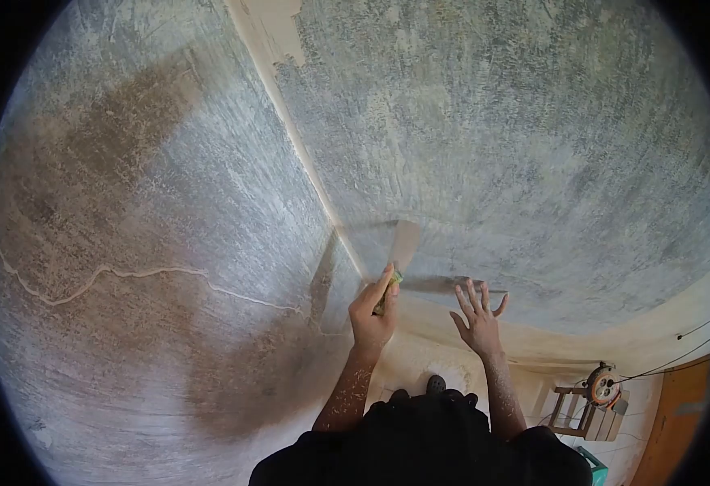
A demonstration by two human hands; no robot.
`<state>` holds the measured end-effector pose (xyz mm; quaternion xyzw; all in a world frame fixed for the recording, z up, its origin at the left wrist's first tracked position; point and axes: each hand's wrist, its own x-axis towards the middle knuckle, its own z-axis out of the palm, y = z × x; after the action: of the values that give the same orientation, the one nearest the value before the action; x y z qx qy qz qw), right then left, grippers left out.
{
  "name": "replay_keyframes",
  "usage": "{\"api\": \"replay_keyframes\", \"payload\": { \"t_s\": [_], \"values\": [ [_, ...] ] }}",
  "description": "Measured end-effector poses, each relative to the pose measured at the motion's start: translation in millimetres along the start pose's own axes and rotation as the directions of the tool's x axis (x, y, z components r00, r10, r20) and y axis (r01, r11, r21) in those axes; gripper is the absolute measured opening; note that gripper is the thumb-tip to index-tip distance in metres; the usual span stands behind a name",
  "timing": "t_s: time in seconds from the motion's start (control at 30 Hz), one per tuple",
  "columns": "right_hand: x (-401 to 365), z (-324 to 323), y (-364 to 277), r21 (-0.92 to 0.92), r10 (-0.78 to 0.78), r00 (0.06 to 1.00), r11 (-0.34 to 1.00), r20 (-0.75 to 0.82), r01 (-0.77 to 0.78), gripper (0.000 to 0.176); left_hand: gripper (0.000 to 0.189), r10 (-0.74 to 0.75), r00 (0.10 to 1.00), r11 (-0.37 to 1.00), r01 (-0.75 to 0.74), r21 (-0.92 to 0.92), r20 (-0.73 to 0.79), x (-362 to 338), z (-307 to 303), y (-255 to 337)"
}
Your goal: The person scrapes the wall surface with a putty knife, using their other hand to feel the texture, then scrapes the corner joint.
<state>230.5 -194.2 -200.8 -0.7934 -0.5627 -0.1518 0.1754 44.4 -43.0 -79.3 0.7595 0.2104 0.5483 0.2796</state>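
My left hand (pixel 371 312) is closed around the green-yellow handle of a wide putty knife (pixel 404 243). Its flat blade lies against the grey plastered wall (pixel 533 146), right beside the inner corner seam (pixel 306 154). My right hand (pixel 480 317) is open with its fingers spread and its palm pressed on the same wall, just right of the knife and a little lower. Both forearms are speckled with dried plaster. A band of pale filler runs under both hands.
The left wall (pixel 128 178) is grey with brown patches and a filled crack line (pixel 128 272). Lower right, an orange cable reel (pixel 603 384) sits on a wooden stool (pixel 582 415), with black cables (pixel 695 348) and an orange door (pixel 679 421) nearby.
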Motion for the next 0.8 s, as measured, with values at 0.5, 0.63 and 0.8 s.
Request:
{"api": "replay_keyframes", "payload": {
  "t_s": [0.5, 0.63, 0.8],
  "values": [
    [-16, -19, -3, 0.399, 0.016, 0.988, 0.916, -0.152, 0.046, 0.052, 0.046, -0.294, 0.942, 0.948, 0.309, -0.08, 0.165, 4, -36, 16],
    [-16, -25, -1, 0.449, 0.019, 0.976, 0.889, -0.219, 0.083, 0.043, 0.049, -0.339, 0.929, 0.932, 0.353, -0.081, 0.147, 11, -45, 20],
    [-3, -28, -1, 0.546, 0.031, 0.975, 0.832, -0.222, 0.098, 0.034, 0.049, -0.404, 0.913, 0.908, 0.408, -0.097, 0.059, 14, -58, 37]
  ]
}}
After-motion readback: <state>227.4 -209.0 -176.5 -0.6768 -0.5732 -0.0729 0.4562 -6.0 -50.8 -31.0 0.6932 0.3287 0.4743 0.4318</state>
